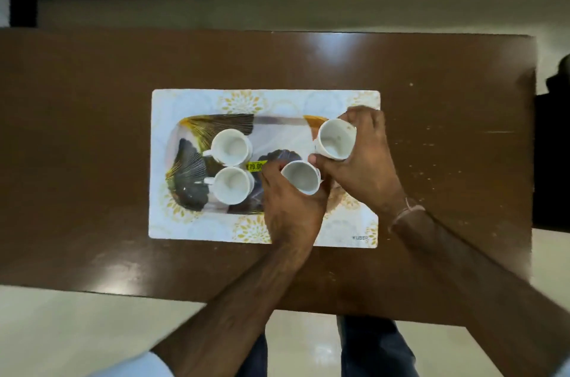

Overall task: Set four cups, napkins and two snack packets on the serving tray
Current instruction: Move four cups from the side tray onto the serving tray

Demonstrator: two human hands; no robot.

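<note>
A patterned serving tray [277, 130] with gold and dark leaf prints lies on a white placemat [191, 222]. Two empty white cups stand on its left half, one cup [230, 147] behind the other cup [232, 184], handles pointing left. My left hand [290, 207] grips a third white cup [301, 176] over the tray's right half. My right hand [364, 157] holds a fourth white cup [336, 138], tilted, above the tray's far right corner. A yellow price sticker [255, 166] shows on the tray. No napkins or snack packets are in view.
The placemat lies in the middle of a dark brown wooden table [92, 136]. The table's near edge runs below my forearms, with pale floor and my legs beyond it. A dark object [555, 80] stands off the right edge.
</note>
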